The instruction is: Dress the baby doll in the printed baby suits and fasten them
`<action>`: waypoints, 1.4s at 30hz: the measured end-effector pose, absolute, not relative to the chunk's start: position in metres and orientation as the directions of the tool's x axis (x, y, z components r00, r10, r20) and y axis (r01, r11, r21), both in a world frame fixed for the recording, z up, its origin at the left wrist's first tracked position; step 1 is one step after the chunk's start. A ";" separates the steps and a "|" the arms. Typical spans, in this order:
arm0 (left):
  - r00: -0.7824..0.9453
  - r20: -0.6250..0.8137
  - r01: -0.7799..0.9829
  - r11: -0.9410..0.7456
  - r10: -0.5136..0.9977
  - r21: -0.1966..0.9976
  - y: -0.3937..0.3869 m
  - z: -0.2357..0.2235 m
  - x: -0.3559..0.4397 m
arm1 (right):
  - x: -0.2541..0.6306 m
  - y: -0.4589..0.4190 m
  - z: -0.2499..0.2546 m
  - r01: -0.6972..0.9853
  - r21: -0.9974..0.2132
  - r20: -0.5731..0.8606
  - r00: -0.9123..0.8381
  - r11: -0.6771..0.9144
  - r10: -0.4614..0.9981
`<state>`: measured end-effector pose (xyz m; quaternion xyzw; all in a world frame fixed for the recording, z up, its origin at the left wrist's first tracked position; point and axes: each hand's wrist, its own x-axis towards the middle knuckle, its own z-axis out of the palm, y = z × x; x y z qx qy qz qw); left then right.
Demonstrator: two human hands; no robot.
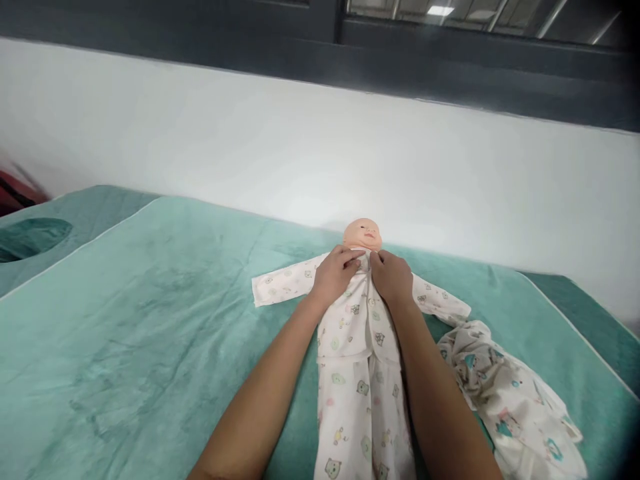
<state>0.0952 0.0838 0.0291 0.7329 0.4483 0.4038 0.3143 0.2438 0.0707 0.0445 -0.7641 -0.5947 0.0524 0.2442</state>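
A baby doll lies on its back, dressed in a white long-sleeved top with small animal prints. Matching trousers cover its legs below the top's hem. Just under the chin, my left hand has its fingers closed on the left side of the top's front opening. Opposite it, my right hand pinches the other front edge near the collar. The two hands are a little apart, with the front seam running down between them. Both sleeves stretch out sideways, and no doll hands show at their ends.
A crumpled white printed baby garment lies to the right of the doll. The green cover spreads under everything, up to a white wall behind the doll's head. Something red shows at the far left edge.
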 end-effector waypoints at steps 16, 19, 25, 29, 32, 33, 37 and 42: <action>0.399 0.397 0.487 -0.557 0.827 0.672 0.039 0.026 0.091 | 0.241 -0.015 0.020 0.783 -0.610 0.476 0.236 0.124 0.847; 0.401 0.403 0.499 -0.565 0.822 0.657 0.041 0.027 0.092 | 0.240 -0.010 0.024 0.781 -0.623 0.405 0.275 0.043 0.872; 0.437 0.430 0.511 -0.612 0.790 0.604 0.044 0.031 0.092 | 0.247 -0.002 0.026 0.649 -0.758 0.337 0.308 0.062 0.890; 0.422 0.445 0.499 -0.613 0.790 0.613 0.044 0.033 0.093 | 0.253 0.000 0.024 0.384 -0.919 0.272 0.447 0.092 0.852; 0.420 0.449 0.514 -0.614 0.789 0.598 0.042 0.038 0.092 | 0.256 -0.001 0.025 0.274 -0.956 0.233 0.496 0.104 0.837; 0.433 0.441 0.517 -0.617 0.786 0.594 0.040 0.041 0.091 | 0.257 -0.002 0.027 0.276 -0.955 0.235 0.484 0.107 0.843; 0.632 0.278 0.480 -0.647 0.723 0.593 0.035 0.058 0.080 | 0.261 -0.006 0.038 0.392 -0.916 0.240 0.356 0.089 0.903; 0.724 0.150 0.451 -0.626 0.674 0.637 0.034 0.070 0.071 | 0.261 -0.021 0.060 0.646 -0.764 0.126 0.142 0.005 0.982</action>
